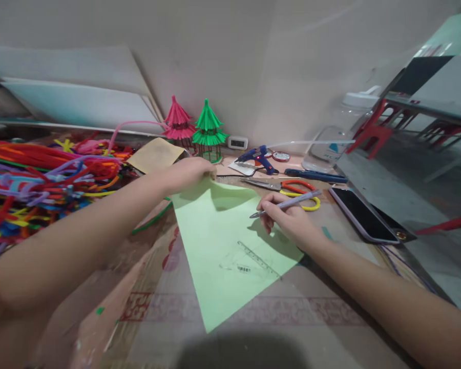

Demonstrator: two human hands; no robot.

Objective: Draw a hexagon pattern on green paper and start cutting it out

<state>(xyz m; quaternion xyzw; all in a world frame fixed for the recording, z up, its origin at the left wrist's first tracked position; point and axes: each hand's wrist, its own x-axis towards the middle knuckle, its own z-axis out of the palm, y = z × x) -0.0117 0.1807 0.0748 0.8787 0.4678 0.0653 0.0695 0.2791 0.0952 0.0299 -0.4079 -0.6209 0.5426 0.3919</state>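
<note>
Nearest, a clear ruler (258, 258) lies flat on the green paper sheet (215, 266) on the bench (311, 312), long axis 10 to 4 o'clock, just at 7 o'clock from the right hand (288, 219). That hand pinches a pen (292, 202), tip toward 9 o'clock over the sheet. Farther, at 11 o'clock, the left hand (190, 171) rests with fingers together on the sheet's far corner; whether it pinches or only presses cannot be told.

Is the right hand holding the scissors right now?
No, the right hand grips a pen over the green paper, while the scissors lie just beyond it.
</note>
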